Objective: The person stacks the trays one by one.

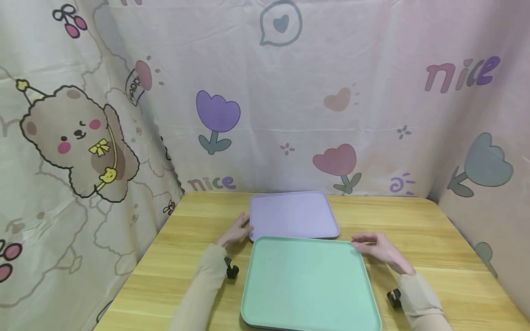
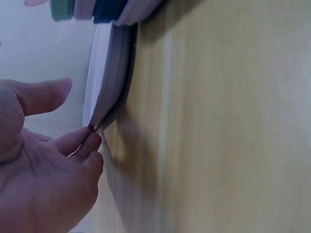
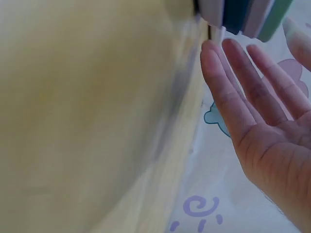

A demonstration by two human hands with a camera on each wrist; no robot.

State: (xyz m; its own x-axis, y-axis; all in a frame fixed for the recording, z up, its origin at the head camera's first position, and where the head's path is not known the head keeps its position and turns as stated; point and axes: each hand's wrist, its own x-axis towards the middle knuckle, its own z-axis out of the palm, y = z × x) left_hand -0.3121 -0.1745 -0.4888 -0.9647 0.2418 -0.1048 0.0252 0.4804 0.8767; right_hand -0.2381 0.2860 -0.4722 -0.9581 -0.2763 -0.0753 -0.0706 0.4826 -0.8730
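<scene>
A lilac tray (image 1: 293, 214) lies flat at the far side of the table. My left hand (image 1: 235, 231) is at its left edge; in the left wrist view the fingertips touch the tray's rim (image 2: 108, 73), while the thumb stands apart from it. Nearer me is a mint green tray (image 1: 308, 285), the top one of a stack of several trays whose coloured edges (image 3: 235, 14) show in the right wrist view. My right hand (image 1: 380, 249) is beside the stack's far right corner, its fingers (image 3: 231, 92) extended and spread towards the edges.
The trays are on a wood-grain table (image 1: 186, 271). A patterned curtain (image 1: 269, 115) hangs behind the table and along both sides. Each wrist wears a small black camera, such as the left camera (image 1: 232, 270).
</scene>
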